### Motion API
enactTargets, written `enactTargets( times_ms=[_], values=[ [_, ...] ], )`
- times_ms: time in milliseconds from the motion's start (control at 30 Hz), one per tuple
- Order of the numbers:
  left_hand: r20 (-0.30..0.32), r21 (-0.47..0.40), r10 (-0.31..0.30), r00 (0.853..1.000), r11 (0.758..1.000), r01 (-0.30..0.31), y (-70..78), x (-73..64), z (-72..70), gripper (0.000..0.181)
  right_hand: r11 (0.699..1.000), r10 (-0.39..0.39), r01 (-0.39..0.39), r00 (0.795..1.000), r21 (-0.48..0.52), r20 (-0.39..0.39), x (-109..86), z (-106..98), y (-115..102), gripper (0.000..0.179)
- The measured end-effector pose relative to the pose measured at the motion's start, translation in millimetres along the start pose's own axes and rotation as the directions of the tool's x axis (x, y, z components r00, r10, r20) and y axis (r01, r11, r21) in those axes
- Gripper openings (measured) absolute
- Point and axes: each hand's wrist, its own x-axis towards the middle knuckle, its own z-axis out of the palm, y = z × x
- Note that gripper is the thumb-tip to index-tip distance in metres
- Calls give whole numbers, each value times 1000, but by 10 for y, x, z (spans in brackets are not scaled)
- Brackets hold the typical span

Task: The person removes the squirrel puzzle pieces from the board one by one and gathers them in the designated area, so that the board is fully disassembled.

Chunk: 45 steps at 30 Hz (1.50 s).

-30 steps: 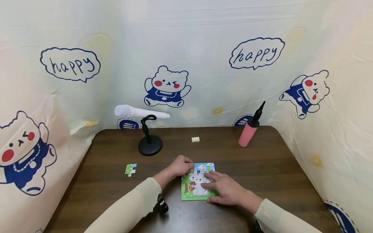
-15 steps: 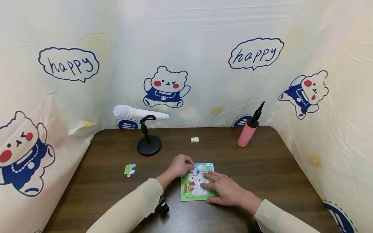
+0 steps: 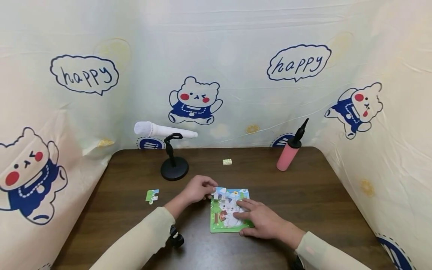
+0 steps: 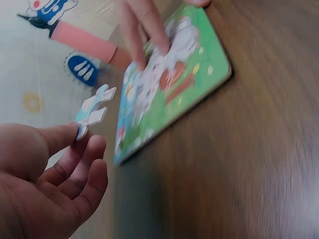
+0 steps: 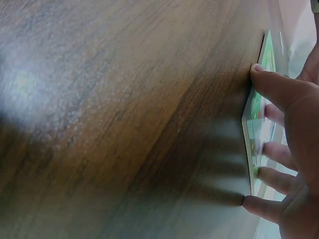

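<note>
My left hand (image 3: pixel 197 188) pinches a blue and white jigsaw piece (image 4: pixel 91 110) between thumb and fingers, holding it raised off the puzzle. In the head view this piece overlaps the top left corner of the jigsaw puzzle (image 3: pixel 215 229), a rabbit picture with a green border. My right hand (image 3: pixel 264 220) lies over the puzzle's right side, fingers spread and fairly straight. In the right wrist view, the thumb (image 5: pixel 271 82) touches the near edge and other fingertips rest on the picture. Part of the picture is hidden beneath this hand.
Another jigsaw piece (image 3: pixel 152 196) lies to the left on the wooden table (image 3: pixel 118 225). Behind are a white microphone (image 3: pixel 165 130) on a black stand (image 3: pixel 174 168), a cream toy brick (image 3: pixel 227 162) and a pink hand pump (image 3: pixel 287 156). A printed curtain (image 3: pixel 236 48) surrounds the table.
My left hand has moved left and lifted the jigsaw piece at the puzzle's top left corner, where its fingertips were before. My right hand stays in place.
</note>
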Motion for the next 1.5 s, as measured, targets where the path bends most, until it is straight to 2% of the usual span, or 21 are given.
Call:
enactTargets(
  times_ms=[200,433,633,800,900,1167,1333,1500],
  values=[
    [-31,29,-29,999,999,30,-62,-151,-391,14,1000,26,-26,999,10,20,-16,-27,-15,59],
    [-73,114,-75,995,990,83,-250,-275,-866,14,999,30,-31,999,17,23,-17,-6,-10,59],
    [-106,229,-114,988,964,136,-405,-330,-1122,13,999,29,-29,999,14,16,-10,19,4,59],
    [-105,246,-175,979,949,196,-510,-359,-1166,13,999,29,-29,1000,14,0,-11,23,1,59],
    [-107,265,-189,976,941,211,-565,-363,-1165,12,1000,25,-25,1000,17,-4,-11,23,-1,59],
    [-132,330,-181,975,919,215,-625,-344,-1134,9,998,49,-49,999,36,10,-15,30,3,60],
    [-154,391,-169,974,895,217,-635,-336,-1107,9,998,56,-56,998,42,15,-13,18,8,60],
    [-169,421,-183,969,875,239,-634,-325,-1077,10,997,60,-61,998,46,18,-16,25,-3,60]
  ],
)
